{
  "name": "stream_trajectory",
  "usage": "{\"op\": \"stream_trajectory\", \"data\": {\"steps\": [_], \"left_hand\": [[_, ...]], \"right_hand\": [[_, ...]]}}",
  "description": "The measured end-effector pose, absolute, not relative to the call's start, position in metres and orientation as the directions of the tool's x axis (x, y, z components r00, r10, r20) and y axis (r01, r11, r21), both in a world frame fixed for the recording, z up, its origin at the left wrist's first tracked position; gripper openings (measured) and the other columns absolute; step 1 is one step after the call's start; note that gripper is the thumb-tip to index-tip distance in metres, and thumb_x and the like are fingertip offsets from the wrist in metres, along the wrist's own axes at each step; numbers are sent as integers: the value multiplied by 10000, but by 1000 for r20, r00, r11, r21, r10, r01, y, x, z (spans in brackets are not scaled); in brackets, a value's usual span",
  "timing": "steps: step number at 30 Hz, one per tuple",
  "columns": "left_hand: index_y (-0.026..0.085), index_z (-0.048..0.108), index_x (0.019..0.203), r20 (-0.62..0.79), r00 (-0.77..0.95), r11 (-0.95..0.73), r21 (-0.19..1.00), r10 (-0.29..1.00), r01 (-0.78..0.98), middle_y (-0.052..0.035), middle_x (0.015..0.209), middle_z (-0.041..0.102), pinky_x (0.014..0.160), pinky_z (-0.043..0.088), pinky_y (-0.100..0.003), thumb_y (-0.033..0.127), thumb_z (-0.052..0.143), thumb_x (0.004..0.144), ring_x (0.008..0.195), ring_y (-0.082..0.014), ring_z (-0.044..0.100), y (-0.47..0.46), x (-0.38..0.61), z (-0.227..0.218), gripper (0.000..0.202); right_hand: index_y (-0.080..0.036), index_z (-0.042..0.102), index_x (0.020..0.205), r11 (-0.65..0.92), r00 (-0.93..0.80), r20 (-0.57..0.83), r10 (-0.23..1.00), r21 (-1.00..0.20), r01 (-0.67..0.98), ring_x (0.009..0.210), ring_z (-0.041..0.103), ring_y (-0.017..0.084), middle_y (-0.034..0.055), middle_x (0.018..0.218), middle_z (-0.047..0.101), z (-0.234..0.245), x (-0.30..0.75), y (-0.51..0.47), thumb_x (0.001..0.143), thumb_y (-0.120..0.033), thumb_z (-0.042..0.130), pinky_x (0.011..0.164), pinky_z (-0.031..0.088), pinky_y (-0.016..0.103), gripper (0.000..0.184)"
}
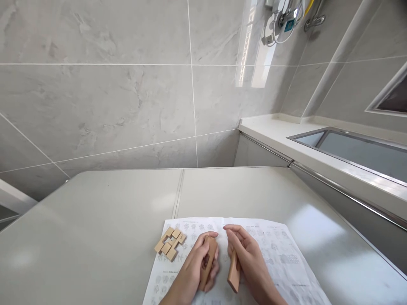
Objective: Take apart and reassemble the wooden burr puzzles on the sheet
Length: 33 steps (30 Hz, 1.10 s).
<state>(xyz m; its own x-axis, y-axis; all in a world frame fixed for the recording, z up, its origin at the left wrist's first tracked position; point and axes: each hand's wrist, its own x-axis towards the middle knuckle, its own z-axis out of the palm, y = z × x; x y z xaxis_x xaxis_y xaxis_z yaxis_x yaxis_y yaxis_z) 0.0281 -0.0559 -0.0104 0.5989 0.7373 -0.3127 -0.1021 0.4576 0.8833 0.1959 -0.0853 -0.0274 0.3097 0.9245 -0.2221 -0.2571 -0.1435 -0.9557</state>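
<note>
My left hand (197,264) is closed around a notched wooden puzzle piece (208,262), which stands at a slant with its cut-outs facing right. In my right hand (248,258) is a second wooden puzzle piece (234,273), a flat bar whose lower end sticks out below the fingers. The two pieces are apart, with a narrow gap between the hands. Both hands are over a printed instruction sheet (276,271) on the table. Left of my left hand lie several interlocked wooden puzzle pieces (171,243), partly on the sheet's edge. My fingers hide parts of both held pieces.
The white table (95,228) has a seam (178,192) running across it. A tiled wall (127,97) rises behind. To the right are a counter (263,127) with a sink (349,144) and a metal rail (321,176). Pipes and valves (288,19) hang at upper right.
</note>
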Motion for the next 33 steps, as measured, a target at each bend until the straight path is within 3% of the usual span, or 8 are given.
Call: {"op": "stream_trajectory", "data": {"steps": [7, 11, 18, 23, 26, 28, 30, 33], "left_hand": [[250, 554, 1357, -327, 533, 475, 864, 780, -165, -41, 1017, 683, 703, 501, -285, 610, 712, 942, 690, -136, 623, -53, 29, -7, 571], [218, 608, 1314, -299, 485, 397, 911, 822, -112, -91, 1034, 752, 880, 549, -351, 607, 744, 916, 898, -228, 713, -54, 31, -7, 573], [187, 725, 1249, -229, 335, 191, 971, 914, 143, -85, 986, 787, 960, 557, -387, 629, 715, 914, 1005, -289, 722, -52, 30, -9, 555], [221, 731, 1270, -248, 341, 278, 960, 907, -40, -127, 1291, 753, 1085, 534, -447, 692, 663, 925, 1217, -329, 687, -52, 28, 0, 588], [224, 738, 1246, -260, 333, 325, 932, 907, -160, -141, 1327, 741, 1131, 509, -448, 682, 705, 903, 1236, -327, 693, -51, 27, 3, 573], [214, 718, 1261, -246, 302, 309, 934, 921, -179, -144, 1265, 758, 1079, 539, -411, 685, 709, 901, 1158, -303, 724, -50, 26, 4, 593], [218, 671, 1300, -244, 277, 293, 944, 929, -150, -101, 1054, 779, 854, 597, -355, 712, 669, 916, 888, -244, 751, -50, 25, 3, 625], [212, 660, 1139, -297, 311, 343, 933, 903, -106, 38, 683, 570, 510, 390, -243, 775, 538, 956, 476, -101, 453, -51, 24, 1, 604]], "right_hand": [[-226, 717, 972, -192, 219, -292, 931, -902, -386, 497, 422, 121, -45, 628, 546, -29, 196, -86, 842, -703, 760, 463, 360, 230, 496], [-225, 722, 927, -148, 91, -228, 969, -838, -525, 606, 553, 154, -15, 686, 606, -26, 196, -86, 911, -597, 763, 620, 502, 267, 375], [-219, 790, 966, -136, 157, -256, 954, -835, -534, 815, 654, 191, 37, 945, 707, -30, 201, -85, 831, -553, 864, 810, 585, 297, 368], [-224, 829, 1019, -149, 176, -312, 934, -785, -602, 1134, 691, 295, 87, 1139, 774, -35, 202, -84, 758, -534, 923, 986, 586, 366, 416], [-223, 823, 1135, -157, 143, -316, 938, -755, -637, 1262, 658, 305, 92, 1265, 769, -36, 202, -83, 761, -505, 930, 1084, 543, 372, 481], [-219, 814, 1175, -155, 129, -307, 943, -749, -644, 1281, 652, 298, 93, 1305, 760, -36, 202, -83, 768, -504, 927, 1100, 531, 360, 509], [-214, 813, 1171, -157, 117, -300, 947, -748, -645, 1190, 694, 277, 95, 1248, 778, -36, 202, -83, 774, -515, 924, 1031, 565, 339, 510], [-209, 799, 1194, -164, 85, -282, 956, -749, -642, 907, 726, 219, 78, 1022, 798, -36, 201, -84, 802, -525, 905, 807, 602, 298, 515]]}}
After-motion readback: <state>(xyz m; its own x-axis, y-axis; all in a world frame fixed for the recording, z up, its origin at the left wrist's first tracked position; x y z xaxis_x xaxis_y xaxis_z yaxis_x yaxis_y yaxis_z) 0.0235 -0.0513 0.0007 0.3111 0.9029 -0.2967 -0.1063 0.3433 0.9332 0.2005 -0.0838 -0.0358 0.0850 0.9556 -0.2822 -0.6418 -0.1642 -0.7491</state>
